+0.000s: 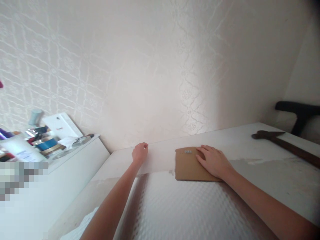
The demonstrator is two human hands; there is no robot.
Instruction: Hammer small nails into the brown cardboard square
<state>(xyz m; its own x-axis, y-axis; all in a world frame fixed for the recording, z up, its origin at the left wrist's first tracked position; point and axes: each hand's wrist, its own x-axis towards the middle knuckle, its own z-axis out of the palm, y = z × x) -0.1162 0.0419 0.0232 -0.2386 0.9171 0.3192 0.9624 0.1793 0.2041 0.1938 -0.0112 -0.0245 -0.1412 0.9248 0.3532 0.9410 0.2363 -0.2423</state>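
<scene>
A flat brown piece of cardboard lies on the far part of the white table, its near edge over a sheet of bubble wrap. On its top edge sits a small silvery printed strip. My right hand rests on the cardboard's right side, fingers stretched out and partly spread. To the left of the cardboard, my left hand is raised near the wall with curled fingers, thumb and forefinger drawn together. Whether something small is in that pinch cannot be made out.
A hammer with a dark handle lies at the table's right. Beyond it stands a black T-shaped chair part. At left, a white cabinet carries a white box, blue tape and several tubes. Patterned wall rises behind.
</scene>
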